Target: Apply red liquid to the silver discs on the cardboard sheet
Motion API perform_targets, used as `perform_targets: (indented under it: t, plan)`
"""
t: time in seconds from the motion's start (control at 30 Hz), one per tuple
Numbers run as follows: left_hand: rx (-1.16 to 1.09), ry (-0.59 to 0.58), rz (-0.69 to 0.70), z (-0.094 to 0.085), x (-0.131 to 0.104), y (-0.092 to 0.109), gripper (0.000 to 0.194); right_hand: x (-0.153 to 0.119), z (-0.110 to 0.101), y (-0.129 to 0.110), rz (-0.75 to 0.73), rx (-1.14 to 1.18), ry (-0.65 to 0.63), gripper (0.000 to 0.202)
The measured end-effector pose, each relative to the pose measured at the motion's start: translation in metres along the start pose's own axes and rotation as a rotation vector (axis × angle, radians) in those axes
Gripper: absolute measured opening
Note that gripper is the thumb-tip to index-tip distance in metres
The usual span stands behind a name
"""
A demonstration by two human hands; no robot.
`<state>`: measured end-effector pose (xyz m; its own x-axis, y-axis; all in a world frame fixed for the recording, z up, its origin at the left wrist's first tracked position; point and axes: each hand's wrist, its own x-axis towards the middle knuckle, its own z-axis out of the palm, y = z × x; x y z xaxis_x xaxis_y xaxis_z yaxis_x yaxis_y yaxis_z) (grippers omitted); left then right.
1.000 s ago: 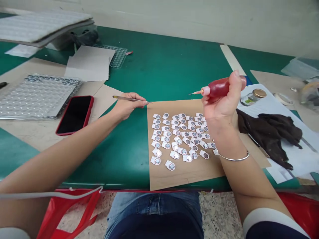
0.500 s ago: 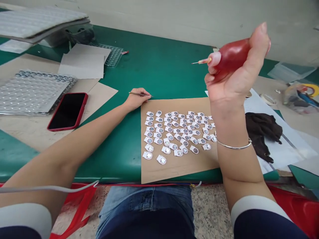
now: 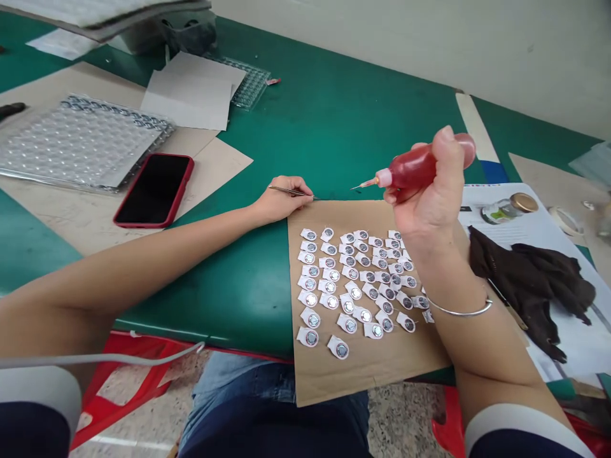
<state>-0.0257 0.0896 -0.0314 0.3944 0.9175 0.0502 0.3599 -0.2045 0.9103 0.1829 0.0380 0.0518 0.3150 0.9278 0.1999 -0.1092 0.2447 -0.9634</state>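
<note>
My left hand (image 3: 281,200) holds thin metal tweezers (image 3: 289,190) at the upper left corner of a brown cardboard sheet (image 3: 334,381). Wrapped in my right hand (image 3: 427,191) is a red squeeze bottle (image 3: 413,170) with a pink collar; its needle tip points left and is raised above the far edge of the cardboard. Several small white tabs with round metallic discs (image 3: 340,348) lie in rough rows on the sheet, apart from both hands. My right forearm covers part of the sheet's right side.
A red-cased phone (image 3: 153,189) and a clear bubbled tray (image 3: 81,143) lie at left, with grey cards (image 3: 193,92) behind. At right are a dark cloth (image 3: 539,273), a small glass jar (image 3: 508,208) and printed paper (image 3: 477,196). A white cable (image 3: 119,360) crosses the lower left.
My right hand has come down towards the cardboard with the red bottle. My left hand still holds the tweezers near the sheet's corner. The view has shifted, showing the jar more fully.
</note>
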Motion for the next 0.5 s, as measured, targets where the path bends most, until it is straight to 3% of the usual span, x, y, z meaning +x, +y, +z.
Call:
perform_targets:
  t: [0.13,0.23,0.33,0.43,0.5]
  plan:
    - [0.099,0.160,0.106,-0.001,-0.027,0.014,0.016,-0.015,0.013,0.013,0.017,-0.120,-0.100,0.032]
    - [0.222,0.133,0.222,0.000,-0.057,0.021,0.012,-0.030,0.017,0.022,0.007,-0.114,-0.184,0.029]
    - [0.278,0.051,0.451,0.001,-0.083,0.020,0.007,-0.040,0.019,0.027,-0.004,-0.165,-0.181,0.027]
    - [0.317,-0.010,0.671,0.001,-0.095,0.015,0.013,-0.046,0.022,0.031,-0.042,-0.242,-0.150,0.027]
    - [0.384,-0.055,0.742,0.001,-0.098,0.013,0.015,-0.049,0.024,0.035,-0.079,-0.273,-0.155,0.026]
